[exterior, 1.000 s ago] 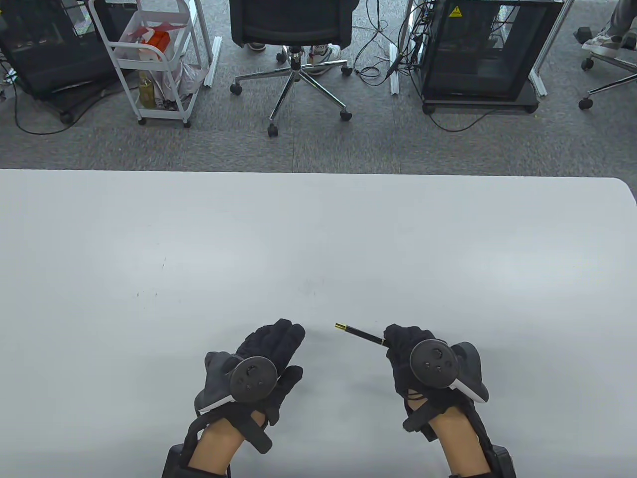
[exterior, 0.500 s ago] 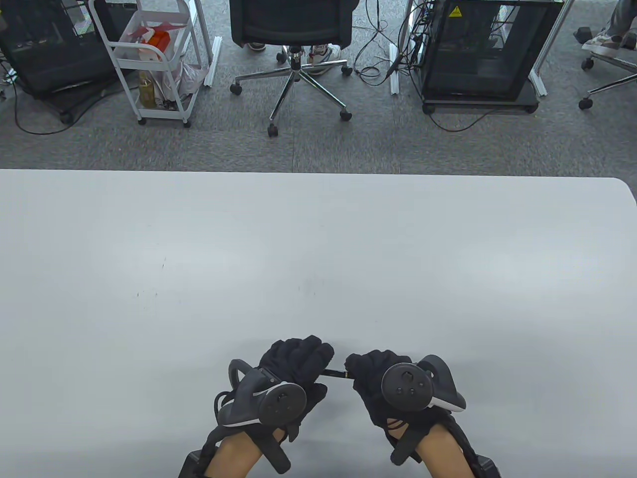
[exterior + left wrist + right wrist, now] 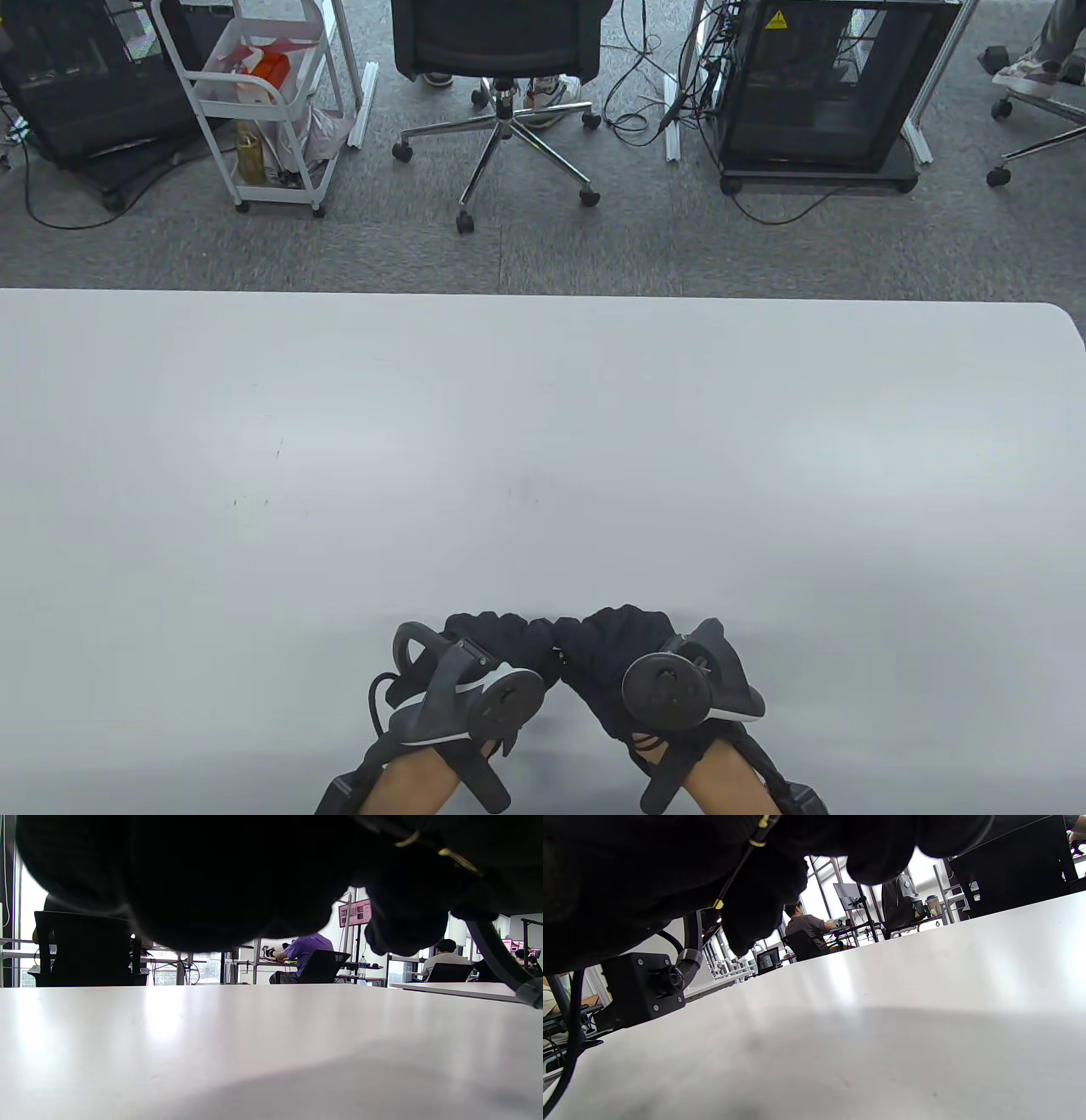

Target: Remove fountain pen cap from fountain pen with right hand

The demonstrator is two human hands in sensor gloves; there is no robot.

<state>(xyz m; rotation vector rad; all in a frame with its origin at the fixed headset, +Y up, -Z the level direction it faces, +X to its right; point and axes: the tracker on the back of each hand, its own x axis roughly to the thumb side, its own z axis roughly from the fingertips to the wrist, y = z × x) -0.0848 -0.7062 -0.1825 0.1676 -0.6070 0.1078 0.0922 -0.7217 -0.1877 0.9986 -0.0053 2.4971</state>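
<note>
The black fountain pen with gold rings is almost hidden between my two hands near the table's front edge; only a short bit [image 3: 560, 654] shows in the table view. My left hand [image 3: 501, 638] grips its left part. My right hand [image 3: 609, 638] grips its right end, just past a gold ring. The fists touch knuckle to knuckle above the white table [image 3: 543, 441]. In the right wrist view the thin pen [image 3: 739, 869] runs from my right fingers down to the left hand. In the left wrist view gold trim of the pen [image 3: 450, 854] shows at the top right.
Beyond the table's far edge stand an office chair [image 3: 501, 51], a white wire cart [image 3: 263, 102] and a black cabinet [image 3: 814, 85]. The left wrist camera block [image 3: 642, 988] hangs close to the table in the right wrist view.
Both hands came together and drew back toward the front edge. The left hand closed around the pen that the right hand was holding alone one second ago.
</note>
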